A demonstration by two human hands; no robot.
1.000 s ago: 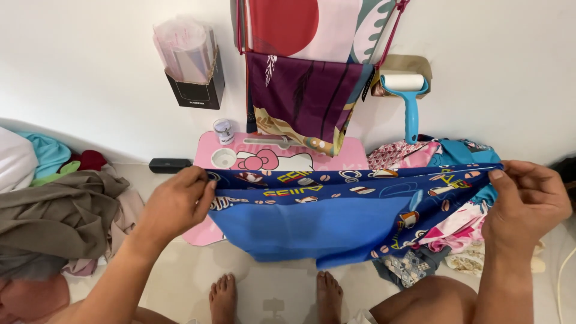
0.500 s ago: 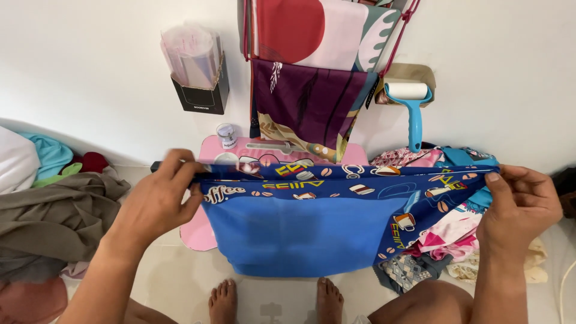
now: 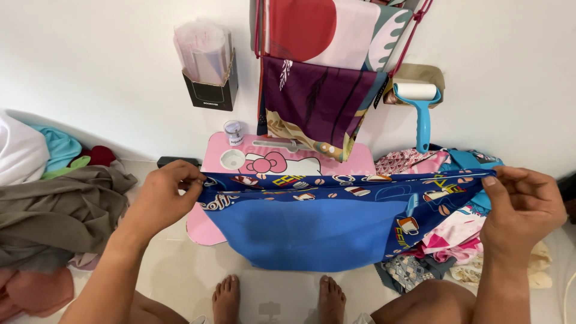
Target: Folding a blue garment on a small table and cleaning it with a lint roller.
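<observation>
While the blue cloth (image 3: 318, 225) was stretched between the two hands, the left hand (image 3: 162, 201) stood on the left side, just in front of the pile of grey and olive clothes (image 3: 54, 210). Its fingers were closed in a pinch on the left corner of the printed top edge. Compared with one second before, this hand had moved up and a little outward, so the top edge was now pulled into a nearly straight line, and the cloth was less crumpled near that corner.

In the middle, the cloth hung down in front of the pink board (image 3: 288, 162) and covered its lower part; half a second before it covered a similar part, so the height had changed only slightly. The plain blue panel hung flat, and below it the person's bare feet (image 3: 276, 297) showed on the pale floor (image 3: 180, 276). Above the board, the purple patterned cloth (image 3: 312, 105) hung on the wall, with the blue lint roller (image 3: 420, 108) to its right.

On the right, the right hand (image 3: 522, 207) also pinched the top edge, thumb and fingers shut on the right corner, above the heap of mixed pink and printed fabrics (image 3: 444, 234). It had hardly moved. I judge that the cloth was now held taut and level, ready for a fold.
</observation>
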